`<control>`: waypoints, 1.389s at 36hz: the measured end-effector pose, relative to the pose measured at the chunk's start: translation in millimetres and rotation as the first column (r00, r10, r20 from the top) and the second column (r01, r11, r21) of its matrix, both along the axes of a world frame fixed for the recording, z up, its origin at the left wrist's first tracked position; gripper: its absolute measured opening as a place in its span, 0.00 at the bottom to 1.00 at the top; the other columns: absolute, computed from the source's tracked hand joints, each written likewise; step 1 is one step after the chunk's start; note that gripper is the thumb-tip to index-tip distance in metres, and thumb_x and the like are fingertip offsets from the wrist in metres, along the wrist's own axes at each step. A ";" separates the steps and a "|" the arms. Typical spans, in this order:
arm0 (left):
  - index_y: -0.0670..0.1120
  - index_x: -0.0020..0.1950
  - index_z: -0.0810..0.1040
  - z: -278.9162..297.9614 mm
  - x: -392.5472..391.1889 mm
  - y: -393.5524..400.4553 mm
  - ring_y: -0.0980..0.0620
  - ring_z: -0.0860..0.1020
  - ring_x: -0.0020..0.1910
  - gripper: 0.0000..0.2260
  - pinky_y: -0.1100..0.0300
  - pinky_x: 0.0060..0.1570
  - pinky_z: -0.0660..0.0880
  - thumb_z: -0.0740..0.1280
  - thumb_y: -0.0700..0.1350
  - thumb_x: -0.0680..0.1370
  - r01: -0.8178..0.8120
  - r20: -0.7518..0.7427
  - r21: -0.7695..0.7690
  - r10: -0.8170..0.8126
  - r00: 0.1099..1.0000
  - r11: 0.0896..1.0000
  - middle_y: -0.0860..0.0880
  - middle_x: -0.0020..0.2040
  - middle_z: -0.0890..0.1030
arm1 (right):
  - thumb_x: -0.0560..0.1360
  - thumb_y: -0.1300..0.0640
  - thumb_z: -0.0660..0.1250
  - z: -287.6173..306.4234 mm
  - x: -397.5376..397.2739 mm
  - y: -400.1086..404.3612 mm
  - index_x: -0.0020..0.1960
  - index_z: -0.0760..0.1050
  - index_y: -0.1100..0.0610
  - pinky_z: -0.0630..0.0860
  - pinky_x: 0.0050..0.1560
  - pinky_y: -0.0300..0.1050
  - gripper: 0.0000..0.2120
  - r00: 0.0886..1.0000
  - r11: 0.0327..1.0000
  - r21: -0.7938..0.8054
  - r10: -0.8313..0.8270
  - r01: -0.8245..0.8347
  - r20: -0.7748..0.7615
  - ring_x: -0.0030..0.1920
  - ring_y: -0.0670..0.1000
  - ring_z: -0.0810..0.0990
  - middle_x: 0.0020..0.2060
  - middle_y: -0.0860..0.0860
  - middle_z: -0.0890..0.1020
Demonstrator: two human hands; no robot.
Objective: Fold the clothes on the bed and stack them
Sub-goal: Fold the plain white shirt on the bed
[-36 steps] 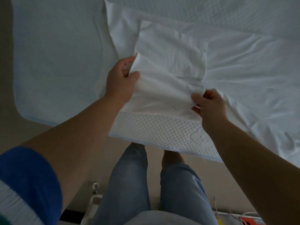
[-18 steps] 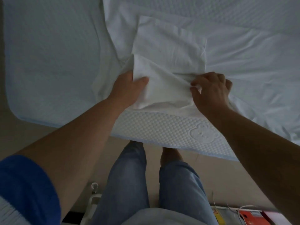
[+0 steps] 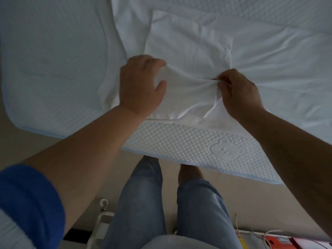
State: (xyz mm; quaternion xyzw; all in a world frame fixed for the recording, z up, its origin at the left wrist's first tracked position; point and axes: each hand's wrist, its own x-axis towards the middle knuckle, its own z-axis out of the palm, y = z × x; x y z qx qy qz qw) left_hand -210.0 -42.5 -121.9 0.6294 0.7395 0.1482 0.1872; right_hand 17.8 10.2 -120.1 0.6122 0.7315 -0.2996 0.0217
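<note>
A white garment is being held near the front edge of the bed, partly folded. Its left side is being gripped by the left hand with curled fingers, while its bunched right side is being pinched by the right hand.

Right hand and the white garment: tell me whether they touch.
Touching. The head view shows the right hand pinching a gathered fold of the white garment between thumb and fingertips.

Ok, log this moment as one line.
stage: folding | left hand: grips white garment fold | right hand: pinches same fold | place: mattress near edge
</note>
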 end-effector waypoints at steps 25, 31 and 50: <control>0.52 0.54 0.74 -7.6 -52.2 -96.5 0.50 0.74 0.45 0.18 0.61 0.43 0.67 0.72 0.56 0.69 -0.519 0.085 -0.534 0.653 0.753 0.667 0.46 0.51 0.75 | 0.66 0.42 0.73 -19.5 -38.7 -47.9 0.76 0.54 0.56 0.42 0.72 0.57 0.47 0.840 0.846 -0.046 0.533 -0.531 0.096 0.76 0.58 0.46 0.76 0.56 0.52; 0.53 0.47 0.69 -21.5 -66.5 -95.5 0.61 0.70 0.35 0.16 0.69 0.31 0.61 0.72 0.55 0.68 -0.558 0.176 -0.517 0.718 0.674 0.650 0.52 0.44 0.73 | 0.60 0.45 0.78 -24.3 -38.4 -51.6 0.76 0.55 0.59 0.45 0.70 0.63 0.53 0.811 0.819 -0.033 0.573 -0.574 0.121 0.75 0.64 0.48 0.75 0.62 0.53; 0.48 0.35 0.74 -8.8 -80.3 -91.9 0.56 0.80 0.32 0.09 0.58 0.36 0.79 0.70 0.45 0.73 -0.548 0.506 -0.648 0.837 0.209 0.529 0.50 0.36 0.79 | 0.64 0.58 0.71 -17.3 -45.7 -56.1 0.76 0.52 0.59 0.42 0.71 0.61 0.46 0.813 0.830 -0.056 0.556 -0.555 0.172 0.75 0.62 0.44 0.76 0.61 0.49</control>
